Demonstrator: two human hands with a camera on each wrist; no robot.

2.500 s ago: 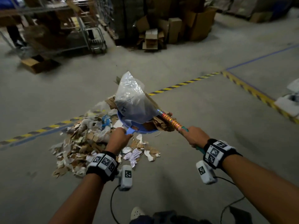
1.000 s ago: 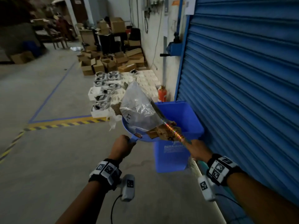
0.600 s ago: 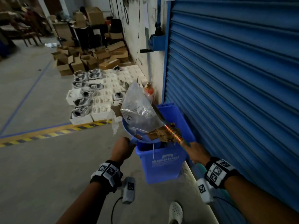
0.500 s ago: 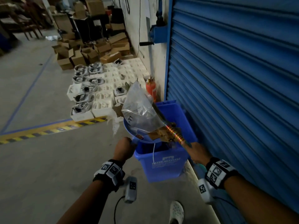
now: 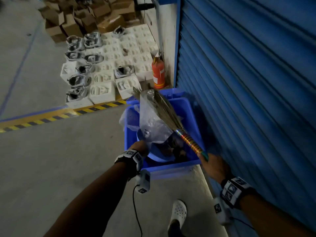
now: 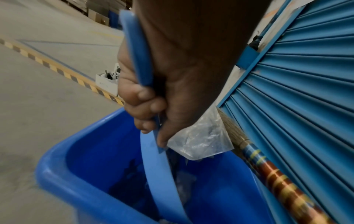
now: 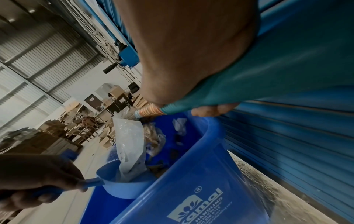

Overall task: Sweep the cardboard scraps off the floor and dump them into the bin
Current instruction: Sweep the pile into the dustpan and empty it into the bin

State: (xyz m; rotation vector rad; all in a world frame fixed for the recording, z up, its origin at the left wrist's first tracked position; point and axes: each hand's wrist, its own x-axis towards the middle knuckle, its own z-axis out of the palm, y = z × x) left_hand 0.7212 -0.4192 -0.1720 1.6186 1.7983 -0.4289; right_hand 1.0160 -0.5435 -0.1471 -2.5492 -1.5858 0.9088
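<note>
Dumping the scoop's load into the blue bin by the right-hand shutter.
Broom slants from near-right handle to far-left bristles, right hand wrapped round it; left hand grips the tipped scoop, cardboard scraps inside. Next, probably tip further.

The ribbed blue roller shutter closed off the right; bare grey concrete floor lay open left of the blue plastic bin.
</note>
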